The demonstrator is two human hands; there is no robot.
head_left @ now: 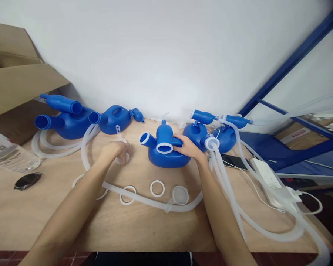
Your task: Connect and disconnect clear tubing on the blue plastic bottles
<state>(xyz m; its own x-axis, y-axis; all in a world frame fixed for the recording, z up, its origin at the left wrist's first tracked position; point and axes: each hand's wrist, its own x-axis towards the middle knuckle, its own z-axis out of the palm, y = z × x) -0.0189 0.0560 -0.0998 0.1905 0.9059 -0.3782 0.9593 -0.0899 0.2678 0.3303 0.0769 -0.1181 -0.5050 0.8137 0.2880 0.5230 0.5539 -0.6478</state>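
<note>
A blue plastic urinal bottle [169,159] stands upright in the middle of the table, its slanted neck [149,140] pointing left and rimmed in white. On top of it rests a blue funnel-shaped piece [164,133], its wide white-rimmed mouth facing me. My right hand [189,146] is wrapped around the bottle's handle and presses beside the funnel piece. Left of the bottle, low over the table, my left hand [120,150] pinches a translucent cap [122,159] with fingers closed; they partly hide it. Behind that hand shows a perforated strap [118,129].
White rings [157,188] and a strapped translucent cap [180,195] lie in front, beside a long clear tube [150,201]. More blue bottles [115,120] stand left and right. A cardboard box [22,85], water bottle [11,153], sunglasses [27,181] and power strip [268,179] flank them.
</note>
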